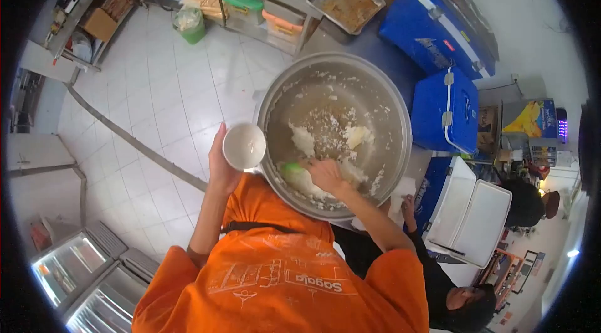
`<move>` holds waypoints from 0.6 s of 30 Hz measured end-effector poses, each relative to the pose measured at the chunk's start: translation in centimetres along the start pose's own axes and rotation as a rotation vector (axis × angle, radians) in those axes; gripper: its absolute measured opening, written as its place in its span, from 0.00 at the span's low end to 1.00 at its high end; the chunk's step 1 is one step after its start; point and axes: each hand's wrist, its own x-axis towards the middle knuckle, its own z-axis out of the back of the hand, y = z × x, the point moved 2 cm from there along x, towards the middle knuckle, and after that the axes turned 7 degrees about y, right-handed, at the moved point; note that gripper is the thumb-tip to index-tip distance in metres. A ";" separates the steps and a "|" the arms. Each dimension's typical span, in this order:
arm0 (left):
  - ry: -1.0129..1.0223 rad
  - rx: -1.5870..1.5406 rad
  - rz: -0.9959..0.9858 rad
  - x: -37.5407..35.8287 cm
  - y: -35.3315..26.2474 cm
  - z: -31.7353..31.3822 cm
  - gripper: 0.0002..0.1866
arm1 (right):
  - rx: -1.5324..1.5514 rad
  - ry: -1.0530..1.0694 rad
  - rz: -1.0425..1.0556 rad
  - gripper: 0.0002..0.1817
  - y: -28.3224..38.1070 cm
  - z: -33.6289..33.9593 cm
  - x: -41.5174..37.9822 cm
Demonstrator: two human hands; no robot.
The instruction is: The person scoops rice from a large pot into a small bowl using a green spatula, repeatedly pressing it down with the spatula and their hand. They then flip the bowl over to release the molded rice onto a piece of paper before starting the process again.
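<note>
Reaching into the big pot (388, 89) with the right hand (327, 176), the person in the orange shirt (263, 276) seems to have the fingers curled shut on a green tool (292, 169). Its coloured part sticks out left of the knuckles, long axis roughly across the frame as far as I can tell, with the handle hidden by the hand. It's down in the white food (303, 140), in the lower-left part of the pot, clumps both above and below the grip.

Left hand (220, 173) is wrapped round the side of a white bowl (244, 146), mouth facing the camera, at the pot's left edge. So the bowl's up and to the left of the right hand, and the green tool sits between them, closer to the right. Can't tell if the bowl touches the rim.

Lower right there's another person (438, 283) in black, near an open white-lidded cooler. Further off, blue coolers (438, 111) upper right, a metal tray (325, 17) top centre, and a green bucket (193, 34) on the floor, upper left.
</note>
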 end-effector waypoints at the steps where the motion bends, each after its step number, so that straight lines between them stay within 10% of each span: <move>1: -0.021 0.007 -0.014 0.2 -0.4 -0.7 0.25 | -0.021 -0.012 0.012 0.29 -1.7 0.6 1.1; 3: -0.084 0.004 -0.004 -0.9 0.1 -0.3 0.25 | -0.018 0.207 -0.224 0.28 -1.9 4.2 1.8; 4: -0.080 0.024 -0.014 -0.6 0.0 0.1 0.26 | -0.007 -0.104 -0.216 0.27 -2.3 6.6 1.6; 18: -0.070 0.013 -0.026 1.2 0.1 -1.0 0.26 | 0.146 0.015 -0.302 0.20 -3.4 2.3 1.3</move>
